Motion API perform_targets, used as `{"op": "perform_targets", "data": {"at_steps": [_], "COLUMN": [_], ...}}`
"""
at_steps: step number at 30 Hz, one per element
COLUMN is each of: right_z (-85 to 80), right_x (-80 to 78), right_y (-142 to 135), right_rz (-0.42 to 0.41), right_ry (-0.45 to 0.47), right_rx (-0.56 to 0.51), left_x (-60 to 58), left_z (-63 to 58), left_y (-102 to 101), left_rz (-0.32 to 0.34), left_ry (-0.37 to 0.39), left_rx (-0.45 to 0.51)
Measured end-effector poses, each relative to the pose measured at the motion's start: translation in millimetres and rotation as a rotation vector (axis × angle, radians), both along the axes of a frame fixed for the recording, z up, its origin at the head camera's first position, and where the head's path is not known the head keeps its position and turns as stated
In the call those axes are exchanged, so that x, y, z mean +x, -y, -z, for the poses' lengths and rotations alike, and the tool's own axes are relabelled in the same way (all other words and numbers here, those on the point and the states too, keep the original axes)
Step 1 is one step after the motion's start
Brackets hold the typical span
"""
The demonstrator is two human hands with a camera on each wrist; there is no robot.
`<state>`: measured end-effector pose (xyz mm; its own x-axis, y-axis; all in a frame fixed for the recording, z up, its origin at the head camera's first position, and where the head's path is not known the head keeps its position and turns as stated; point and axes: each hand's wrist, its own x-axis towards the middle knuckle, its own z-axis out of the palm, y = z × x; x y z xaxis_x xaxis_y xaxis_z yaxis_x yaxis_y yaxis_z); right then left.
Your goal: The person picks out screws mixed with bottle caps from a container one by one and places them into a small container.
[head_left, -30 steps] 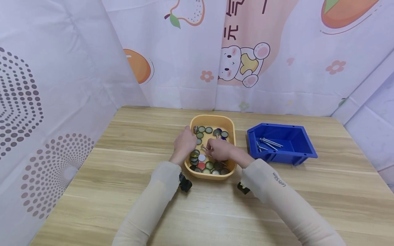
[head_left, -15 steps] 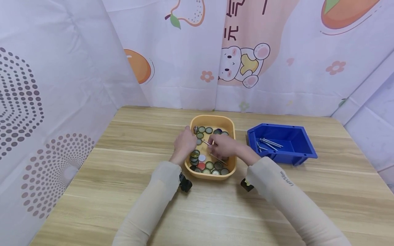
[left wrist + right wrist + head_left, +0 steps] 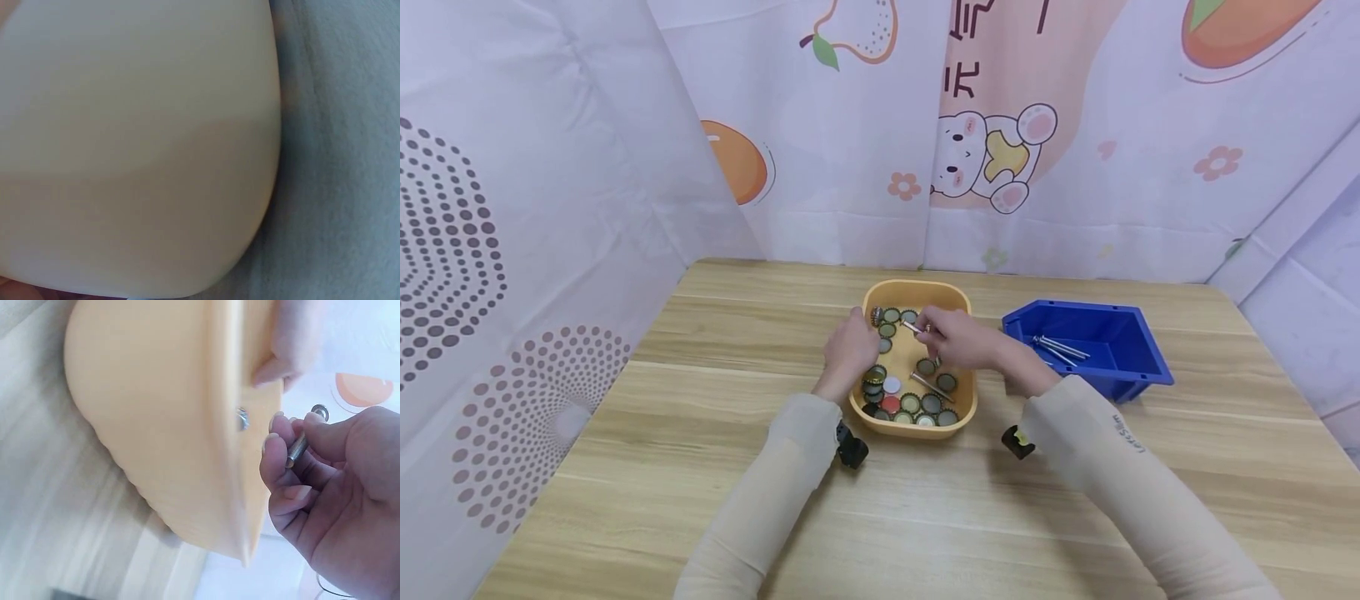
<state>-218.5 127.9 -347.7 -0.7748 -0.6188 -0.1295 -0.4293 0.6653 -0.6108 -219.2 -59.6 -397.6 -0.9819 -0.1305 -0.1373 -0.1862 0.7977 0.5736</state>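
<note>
A yellow-orange plastic bin holds many bottle caps and a loose screw on its floor. My left hand grips the bin's left rim; in the left wrist view the bin's outer wall fills most of the picture. Over the bin's right side, my right hand pinches a metal screw between thumb and fingers. The right wrist view shows that screw's head sticking out past the thumb. Some caps are hidden under the right hand.
To the right stands a blue bin with several long screws inside; the right forearm passes near its front left corner. Both bins rest on a wooden table. A printed curtain hangs behind.
The right hand has moved right and toward the back of the bin with the screw, uncovering caps and another screw. The left hand stays on the rim.
</note>
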Motion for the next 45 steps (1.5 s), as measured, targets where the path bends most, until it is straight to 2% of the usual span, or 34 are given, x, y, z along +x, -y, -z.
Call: {"op": "perform_targets", "data": {"at_steps": [5,13,25,29,35,45], "right_z": [-12.4,-28.0,-54.0,-52.0,-40.2,-23.2], "right_x": [1.4,0.5,-0.9,-3.9,-7.0,-12.0], "right_y": [-8.3,-26.6,-71.0,-86.6,-109.3,-145.8], "right_rz": [0.002,0.05,0.119,0.161,0.183,0.141], "right_ry": [0.003,0.082,-0.037,-0.05,-0.041,-0.057], "right_rx": [-0.031,-0.046,0.019,0.035,0.061,0.175], "left_x": [0.4,0.1,0.1,0.0,-0.6,-1.5], "left_z": [0.0,1.3,1.5,1.6,2.0,3.8], "left_y": [0.1,0.7,0.5,0.9,0.7,1.9], "left_rz": [-0.001,0.001,0.005,0.007,0.007,0.015], "left_ry": [-0.002,0.001,-0.012,-0.014,-0.009,-0.009], "left_rx": [0.012,0.015,0.019,0.018,0.015,0.017]}}
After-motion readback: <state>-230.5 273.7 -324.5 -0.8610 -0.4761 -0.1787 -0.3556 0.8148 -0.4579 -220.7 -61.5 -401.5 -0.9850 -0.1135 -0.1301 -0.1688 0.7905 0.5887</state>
